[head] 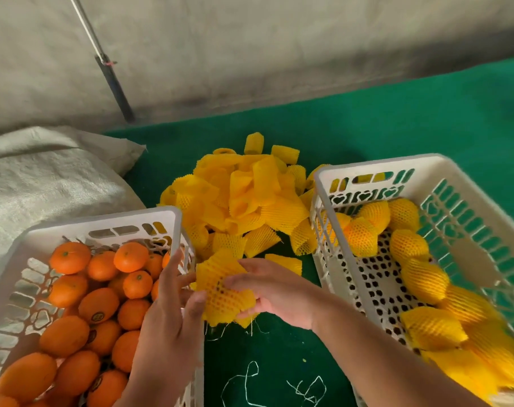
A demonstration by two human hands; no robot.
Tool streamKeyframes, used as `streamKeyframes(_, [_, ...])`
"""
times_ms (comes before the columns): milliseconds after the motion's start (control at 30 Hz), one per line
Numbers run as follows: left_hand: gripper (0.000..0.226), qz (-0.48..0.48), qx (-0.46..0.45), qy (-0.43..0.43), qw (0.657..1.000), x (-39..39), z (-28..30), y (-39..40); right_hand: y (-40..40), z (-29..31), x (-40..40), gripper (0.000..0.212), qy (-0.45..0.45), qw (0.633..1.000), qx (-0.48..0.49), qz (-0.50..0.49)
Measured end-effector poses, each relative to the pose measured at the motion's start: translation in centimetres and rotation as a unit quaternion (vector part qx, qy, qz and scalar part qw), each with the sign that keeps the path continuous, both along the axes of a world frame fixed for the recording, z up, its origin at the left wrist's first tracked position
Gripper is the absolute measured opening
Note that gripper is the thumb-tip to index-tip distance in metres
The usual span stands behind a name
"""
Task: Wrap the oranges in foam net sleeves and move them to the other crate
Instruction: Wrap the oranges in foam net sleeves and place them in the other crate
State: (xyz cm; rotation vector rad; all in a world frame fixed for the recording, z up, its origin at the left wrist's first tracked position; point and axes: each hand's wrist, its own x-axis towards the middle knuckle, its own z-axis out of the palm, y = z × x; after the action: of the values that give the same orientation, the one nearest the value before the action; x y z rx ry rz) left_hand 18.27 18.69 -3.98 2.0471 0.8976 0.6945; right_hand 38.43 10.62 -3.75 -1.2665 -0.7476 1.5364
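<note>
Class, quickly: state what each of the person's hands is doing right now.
Left hand: open, fingers straight, touching the yellow foam net sleeve.
Right hand: holding that sleeve.

The oranges [73, 312] at 8 o'clock are bright orange. The sleeves [238, 201] at 12 o'clock are yellow with a honeycomb net pattern. Both crates [376, 168] are white with cut-out hearts and slots. The cloth [426, 118] is dark green, the sack [44, 177] grey-beige.
</note>
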Motion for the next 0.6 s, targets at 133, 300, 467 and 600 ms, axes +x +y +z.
streamKeyframes(133, [0.054,0.017,0.002,0.036,0.999,0.1,0.4,-0.1,-1.9,0.9,1.2,0.023,0.028,0.988,-0.038,-0.147])
streamKeyframes(300, [0.034,0.007,0.024,0.117,0.993,0.6,0.8,-0.2,-7.4,4.4,4.4,0.028,0.055,0.957,0.005,-0.286])
streamKeyframes(467, [0.020,-0.012,0.073,0.171,0.982,0.7,0.5,-0.4,-15.1,5.2,9.1,0.018,-0.004,0.901,0.011,-0.434])
streamKeyframes(600, [0.019,-0.006,0.057,0.148,0.987,0.6,0.4,-0.1,-19.3,3.4,12.4,0.011,-0.109,0.870,-0.102,-0.471])
